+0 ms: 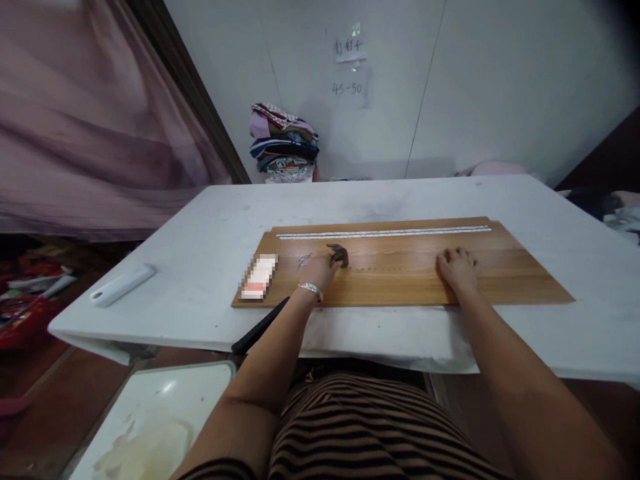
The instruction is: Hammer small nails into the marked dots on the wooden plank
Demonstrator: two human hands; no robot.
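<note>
Through the head camera, my first worry is the hammer (341, 255): it lies slantwise over the left half of the wooden board (520, 273), head inward, black handle running out past the board's near edge to about the table's (390, 330) near edge. A forearm or the striped shirt (370, 427) could catch that overhanging end and swing the head across the row of small dark marks (375, 269); whether those are nail tips or holes, I can't tell. The loose nails (303, 259), just beyond my left wrist, could scatter if I sweep sideways, and the phone (259, 277) at the board's left edge could take a knock from the handle.

As for grip, my left hand (317, 270) appears closed about the hammer just below its head, thumb and fingertips gathered there; the underside is hidden. My right hand (459, 268) holds nothing that I can see: its fingers are bent and somewhat spread, resting on the board's right half, midway between near and far edges.
</note>
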